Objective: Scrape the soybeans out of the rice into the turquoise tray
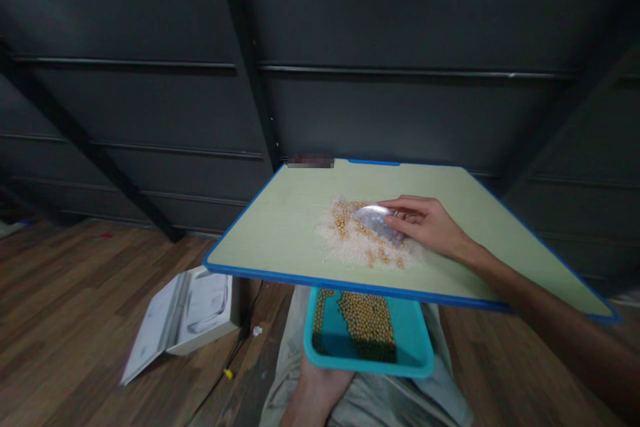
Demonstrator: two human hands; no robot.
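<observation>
Loose white grains point(353, 250) and round tan beans point(341, 217) lie mixed around the middle of a pale green rectangular tabletop with blue edging point(270, 233). Below its near edge: rectangular turquoise plastic tray point(413, 343), part-filled with more round tan beans. Left hand point(327, 379) is under the tray's near left side; fingers hidden, can't tell how open or whether it grips. Right hand point(425, 221) is closed in a pinch on a shiny silvery curved scoop point(374, 215), at the mix.
</observation>
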